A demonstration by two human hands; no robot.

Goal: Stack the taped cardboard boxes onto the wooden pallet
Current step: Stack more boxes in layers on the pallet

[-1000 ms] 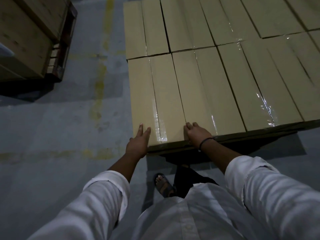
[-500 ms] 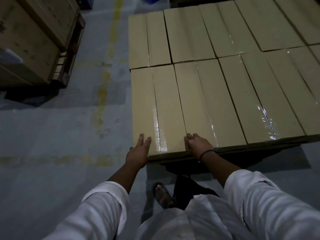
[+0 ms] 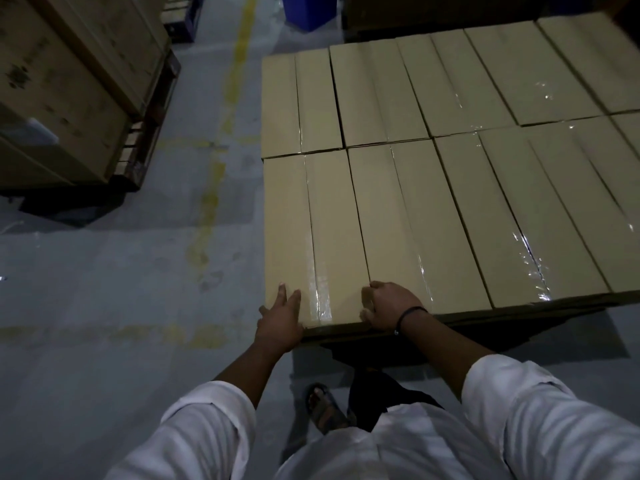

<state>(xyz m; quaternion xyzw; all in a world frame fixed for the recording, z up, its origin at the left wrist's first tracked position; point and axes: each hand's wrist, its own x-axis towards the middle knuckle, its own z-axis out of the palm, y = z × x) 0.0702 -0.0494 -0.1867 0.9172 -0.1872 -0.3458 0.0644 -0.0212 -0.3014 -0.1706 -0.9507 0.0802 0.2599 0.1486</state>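
The near-left taped cardboard box [image 3: 313, 237] lies flat in a layer of like boxes, and serves here as the landmark. The left hand [image 3: 280, 322] lies at its near-left corner, grip apart, fingers [image 3: 283, 293] spread flat on the top and the thumb out past the edge. The right hand [image 3: 389, 308] sits at its near-right corner, fingers curled into the seam with the next box [image 3: 415, 223], knuckles up; how much they clasp is hidden. A dark band [image 3: 410, 311] circles that wrist. Clear tape [image 3: 322, 303] shines along the box's centre seam. Below its near edge a dark strip shows, too dim to tell whether it is the wooden pallet. Farther rows of boxes [image 3: 485, 81] run off the right edge. Left of the box, across a worn yellow floor line [image 3: 214, 178], stands another stack of cartons [image 3: 62, 84], cut off by the frame. Near the box, below, a sandalled foot [image 3: 325, 408] rests on the grey floor [image 3: 104, 271].
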